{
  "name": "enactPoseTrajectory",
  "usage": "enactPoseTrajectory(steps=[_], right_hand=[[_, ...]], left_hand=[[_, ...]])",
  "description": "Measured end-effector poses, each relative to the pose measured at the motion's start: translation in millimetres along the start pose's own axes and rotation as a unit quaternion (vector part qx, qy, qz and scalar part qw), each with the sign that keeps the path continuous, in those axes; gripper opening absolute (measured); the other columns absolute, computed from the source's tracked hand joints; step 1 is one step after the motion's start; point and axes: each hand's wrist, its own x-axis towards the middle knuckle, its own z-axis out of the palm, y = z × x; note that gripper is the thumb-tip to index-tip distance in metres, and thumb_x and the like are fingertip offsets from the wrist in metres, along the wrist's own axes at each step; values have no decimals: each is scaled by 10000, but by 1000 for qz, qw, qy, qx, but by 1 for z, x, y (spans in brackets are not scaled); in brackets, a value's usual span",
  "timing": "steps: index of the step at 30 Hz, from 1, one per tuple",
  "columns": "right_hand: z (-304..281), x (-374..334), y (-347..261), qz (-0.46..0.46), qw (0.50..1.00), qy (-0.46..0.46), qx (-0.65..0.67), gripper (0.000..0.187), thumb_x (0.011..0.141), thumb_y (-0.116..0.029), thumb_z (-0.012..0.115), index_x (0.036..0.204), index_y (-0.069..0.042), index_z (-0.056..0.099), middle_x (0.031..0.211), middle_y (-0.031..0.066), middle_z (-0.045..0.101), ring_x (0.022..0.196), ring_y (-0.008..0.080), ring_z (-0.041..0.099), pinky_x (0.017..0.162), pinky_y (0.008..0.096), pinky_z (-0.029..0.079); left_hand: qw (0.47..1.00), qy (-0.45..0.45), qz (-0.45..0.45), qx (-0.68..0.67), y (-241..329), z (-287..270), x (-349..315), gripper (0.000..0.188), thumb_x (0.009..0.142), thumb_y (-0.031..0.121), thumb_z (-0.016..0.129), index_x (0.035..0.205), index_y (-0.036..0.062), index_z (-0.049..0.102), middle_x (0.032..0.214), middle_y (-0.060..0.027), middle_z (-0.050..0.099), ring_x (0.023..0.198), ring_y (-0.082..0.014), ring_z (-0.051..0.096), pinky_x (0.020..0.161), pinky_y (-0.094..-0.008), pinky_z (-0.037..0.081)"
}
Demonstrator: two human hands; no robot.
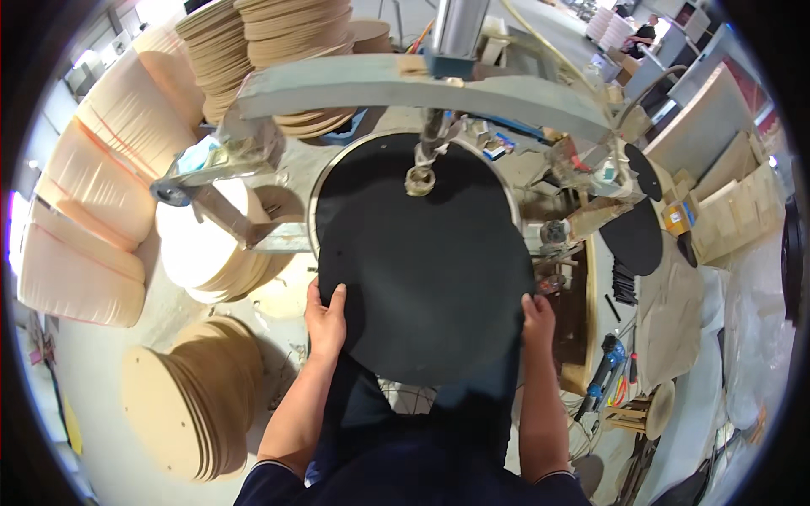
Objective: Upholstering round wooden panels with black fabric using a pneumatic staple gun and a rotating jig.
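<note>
Between my hands is a large, rounded black panel (430, 295), held level in front of my body. My left hand (326, 322) grips its left edge with the thumb on top. On the opposite edge, my right hand (538, 322) is closed with its thumb up; most of its fingers are hidden. Beyond and partly under the panel's far side lies a round black surface (363, 177) inside a pale metal rim (313, 215). Above that surface hangs a metal rod with a round tip (419, 180), below a grey crossbeam (354, 80).
Stacked wooden discs (169, 413) stand on the floor at left, near tall wrapped stacks (80, 261). A bench at right holds black pieces (637, 240) and a blue-and-black power tool (601, 371). A metal side arm (224, 211) juts out left. Another person (645, 35) sits far off.
</note>
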Motion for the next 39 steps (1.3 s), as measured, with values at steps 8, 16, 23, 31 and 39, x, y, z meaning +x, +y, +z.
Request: enactPoseTrajectory(steps=[8,16,23,31,39], right_hand=[[24,-15,-10,-11,995,7,98,187,1026,-188,680,966,-13,654,841,-8,628,800,82,548,716,308,474],[33,-8,-14,-40,999,7,36,331,1020,-195,684,800,-46,488,737,-41,440,731,57,416,632,309,391],[26,7,-18,-77,996,-3,37,429,1039,-211,682,727,-121,402,722,-89,319,680,32,312,575,291,266],[40,41,-32,-42,998,-4,-41,389,1014,-207,702,753,-61,454,717,-66,371,695,63,348,606,301,312],[62,71,-61,-31,999,8,-25,331,1025,-209,701,786,-32,555,718,-66,433,686,55,363,600,299,309]], left_hand=[[995,9,76,72,-17,-4,22,280,1067,113,586,1321,-3,606,1183,-79,707,1094,-160,641,1006,-320,492],[993,12,86,79,-21,-8,56,301,1033,56,599,1328,1,607,1188,-92,708,1085,-180,658,1008,-326,498],[994,-42,90,45,-18,-11,72,533,926,-86,600,1446,-6,515,1329,-130,657,1222,-216,628,1061,-330,480],[987,36,66,141,-8,-11,93,279,1035,158,693,1262,4,652,1058,-49,705,958,-130,634,901,-280,511],[983,71,83,147,-18,-8,109,192,1047,216,683,1105,34,692,842,22,669,759,-77,553,746,-254,477]])
